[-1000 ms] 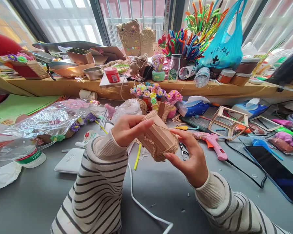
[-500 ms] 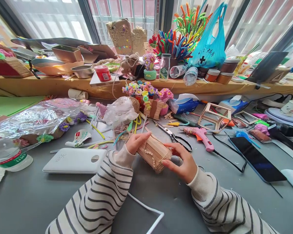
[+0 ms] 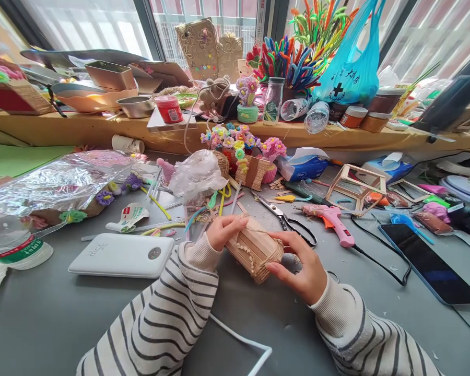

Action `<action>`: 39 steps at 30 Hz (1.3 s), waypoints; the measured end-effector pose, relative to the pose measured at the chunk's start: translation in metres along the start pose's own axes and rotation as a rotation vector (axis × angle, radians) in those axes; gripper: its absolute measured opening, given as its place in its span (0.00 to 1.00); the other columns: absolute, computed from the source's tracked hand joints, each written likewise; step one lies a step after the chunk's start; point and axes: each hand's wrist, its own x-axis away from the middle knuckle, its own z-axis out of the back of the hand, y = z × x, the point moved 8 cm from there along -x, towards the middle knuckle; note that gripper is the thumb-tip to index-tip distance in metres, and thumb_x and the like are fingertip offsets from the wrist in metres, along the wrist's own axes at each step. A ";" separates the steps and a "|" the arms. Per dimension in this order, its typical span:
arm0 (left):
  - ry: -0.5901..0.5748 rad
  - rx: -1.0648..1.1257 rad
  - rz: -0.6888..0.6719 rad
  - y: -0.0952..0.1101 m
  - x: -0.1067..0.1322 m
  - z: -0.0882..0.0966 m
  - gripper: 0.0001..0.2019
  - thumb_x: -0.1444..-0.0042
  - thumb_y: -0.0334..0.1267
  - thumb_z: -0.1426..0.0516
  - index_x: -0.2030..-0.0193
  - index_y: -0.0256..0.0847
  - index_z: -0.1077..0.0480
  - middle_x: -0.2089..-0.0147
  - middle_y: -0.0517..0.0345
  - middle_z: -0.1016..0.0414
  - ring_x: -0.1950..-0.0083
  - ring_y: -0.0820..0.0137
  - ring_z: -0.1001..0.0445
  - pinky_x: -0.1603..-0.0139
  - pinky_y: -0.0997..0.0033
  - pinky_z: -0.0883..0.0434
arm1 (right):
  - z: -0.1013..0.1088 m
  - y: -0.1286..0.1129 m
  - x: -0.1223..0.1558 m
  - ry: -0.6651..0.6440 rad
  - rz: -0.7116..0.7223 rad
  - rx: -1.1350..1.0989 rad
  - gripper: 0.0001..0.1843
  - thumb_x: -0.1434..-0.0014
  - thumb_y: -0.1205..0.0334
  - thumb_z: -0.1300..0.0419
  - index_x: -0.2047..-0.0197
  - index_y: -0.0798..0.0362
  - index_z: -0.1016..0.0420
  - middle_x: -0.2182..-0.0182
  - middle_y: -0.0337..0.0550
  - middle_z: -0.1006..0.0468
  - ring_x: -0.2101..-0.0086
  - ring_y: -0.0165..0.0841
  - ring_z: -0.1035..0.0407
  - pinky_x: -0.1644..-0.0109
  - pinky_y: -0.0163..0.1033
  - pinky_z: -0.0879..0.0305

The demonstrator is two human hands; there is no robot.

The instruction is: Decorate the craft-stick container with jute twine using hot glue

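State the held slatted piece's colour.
The held piece is light brown; the head view shows it best.

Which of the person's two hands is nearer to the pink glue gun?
The right hand. It is on the near side of the pink glue gun, slightly to its left. The left hand is farther left, with the scissors lying between.

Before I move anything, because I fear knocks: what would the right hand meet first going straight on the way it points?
The wooden craft piece that the right hand holds; beyond it, the left hand looks roughly in line, though depth is unclear.
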 end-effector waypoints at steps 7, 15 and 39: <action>0.034 0.052 -0.115 0.002 0.007 0.002 0.24 0.53 0.55 0.52 0.78 0.33 0.31 0.80 0.57 0.35 0.75 0.72 0.38 0.74 0.74 0.41 | 0.000 -0.003 0.004 -0.010 0.055 0.076 0.25 0.52 0.55 0.41 0.50 0.51 0.39 0.56 0.47 0.34 0.56 0.36 0.38 0.55 0.40 0.35; -0.004 -0.057 -0.229 0.008 0.013 0.002 0.26 0.53 0.58 0.53 0.82 0.33 0.35 0.84 0.61 0.45 0.79 0.76 0.46 0.80 0.75 0.48 | -0.004 -0.010 0.009 0.006 0.122 0.173 0.30 0.52 0.55 0.41 0.47 0.55 0.43 0.55 0.50 0.36 0.55 0.38 0.39 0.53 0.42 0.37; -0.022 -0.040 -0.147 0.008 0.014 0.002 0.22 0.54 0.50 0.48 0.87 0.34 0.39 0.87 0.64 0.49 0.83 0.80 0.49 0.84 0.76 0.54 | -0.006 -0.020 0.014 0.030 0.172 0.207 0.32 0.53 0.56 0.41 0.47 0.56 0.44 0.54 0.52 0.36 0.53 0.39 0.40 0.52 0.45 0.36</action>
